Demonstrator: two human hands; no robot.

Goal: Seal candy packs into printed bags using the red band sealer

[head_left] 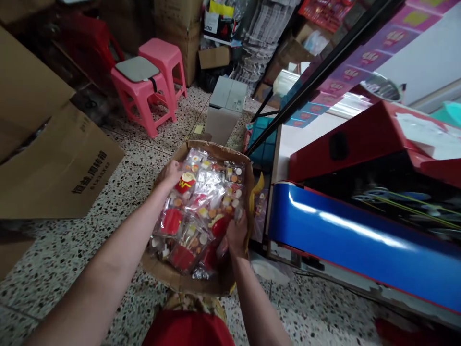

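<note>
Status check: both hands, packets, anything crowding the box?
Left hand at packets, box's left side; right hand among packets, right side. Clear packets heaped in open cardboard box. Blue panel close on right.

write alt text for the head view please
Two bare hands reach into an open cardboard box filled with clear plastic packets of small red, yellow and white items. Two pink stools stand beyond it on a speckled floor, with a blue-and-red machine at the picture's right.
</note>
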